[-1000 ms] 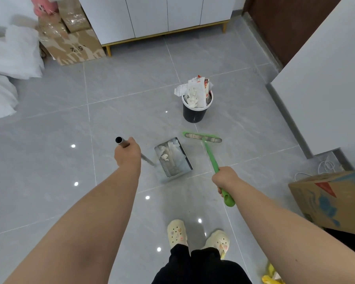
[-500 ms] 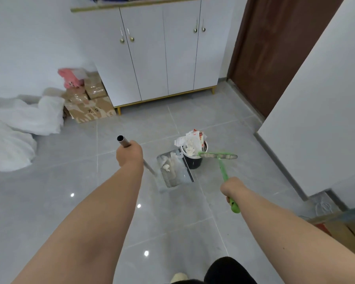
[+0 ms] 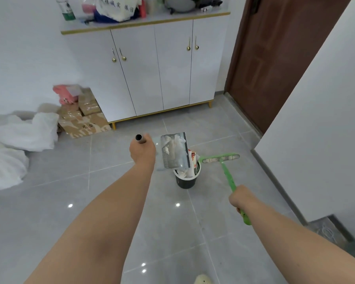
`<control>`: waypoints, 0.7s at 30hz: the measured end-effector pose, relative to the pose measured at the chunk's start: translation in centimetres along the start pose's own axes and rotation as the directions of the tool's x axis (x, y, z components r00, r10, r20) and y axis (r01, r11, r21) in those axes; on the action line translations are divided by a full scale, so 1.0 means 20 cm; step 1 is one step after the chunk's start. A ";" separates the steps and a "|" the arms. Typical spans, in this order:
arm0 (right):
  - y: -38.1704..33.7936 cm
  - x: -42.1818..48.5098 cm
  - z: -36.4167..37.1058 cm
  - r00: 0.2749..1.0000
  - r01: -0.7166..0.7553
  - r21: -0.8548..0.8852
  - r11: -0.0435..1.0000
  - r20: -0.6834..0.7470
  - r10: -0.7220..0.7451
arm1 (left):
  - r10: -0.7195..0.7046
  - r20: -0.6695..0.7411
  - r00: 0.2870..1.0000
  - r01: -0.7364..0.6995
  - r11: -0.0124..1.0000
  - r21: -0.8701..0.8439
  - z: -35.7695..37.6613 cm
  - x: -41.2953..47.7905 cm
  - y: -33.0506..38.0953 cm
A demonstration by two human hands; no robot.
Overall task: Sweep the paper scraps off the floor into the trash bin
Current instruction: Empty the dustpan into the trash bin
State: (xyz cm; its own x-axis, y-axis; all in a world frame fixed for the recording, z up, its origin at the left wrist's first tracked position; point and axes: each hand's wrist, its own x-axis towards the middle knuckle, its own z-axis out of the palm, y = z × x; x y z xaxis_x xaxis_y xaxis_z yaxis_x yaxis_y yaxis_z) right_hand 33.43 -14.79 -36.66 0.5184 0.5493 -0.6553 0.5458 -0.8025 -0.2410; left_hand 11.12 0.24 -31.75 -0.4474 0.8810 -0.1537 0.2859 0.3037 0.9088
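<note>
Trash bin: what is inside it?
White crumpled paper and a red-and-white carton stick out of the trash bin. The dustpan covers part of its opening; deeper contents are hidden.

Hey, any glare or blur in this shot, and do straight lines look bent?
Head view: small bright glints dot the glossy floor; the pink item and cabinet-top clutter are smeared; the dustpan is slightly soft; the wide-angle lens leans the door and wall.

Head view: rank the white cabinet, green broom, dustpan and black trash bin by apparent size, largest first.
1. White cabinet, by far.
2. Green broom, long but thin.
3-4. Dustpan and black trash bin look alike; the dustpan is held nearer the camera and covers part of the bin, so unranked.
</note>
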 end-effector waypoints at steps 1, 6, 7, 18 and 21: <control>0.00 0.01 0.00 1.000 0.001 0.007 1.000 0.009 -0.001 | 0.095 0.065 0.993 -0.098 0.994 0.045 0.01 -0.03 -0.03; 0.04 0.17 -0.08 1.000 0.005 0.007 1.000 0.020 -0.005 | 0.348 0.486 0.802 -0.511 0.821 0.254 0.21 -0.11 -0.21; 0.04 0.18 -0.08 1.000 0.007 0.008 1.000 0.012 -0.007 | 0.344 0.556 0.756 -0.552 0.792 0.261 0.22 -0.12 -0.23; 0.04 0.22 -0.02 0.998 -0.014 0.063 0.998 0.069 0.009 | 0.121 0.841 0.527 -0.807 0.382 0.451 0.18 -0.12 -0.19; 0.03 0.21 -0.02 0.997 -0.008 0.065 0.998 0.074 0.003 | -0.009 0.848 0.531 -0.783 0.377 0.494 0.13 -0.12 -0.14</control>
State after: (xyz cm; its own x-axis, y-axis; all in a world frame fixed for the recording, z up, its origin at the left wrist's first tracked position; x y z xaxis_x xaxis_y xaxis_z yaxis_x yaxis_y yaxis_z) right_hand 36.17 -12.91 -39.23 0.4695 0.5282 -0.7075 0.4977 -0.8202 -0.2821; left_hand 13.65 -1.85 -34.89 0.4781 0.7721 -0.4186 0.8772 -0.3962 0.2712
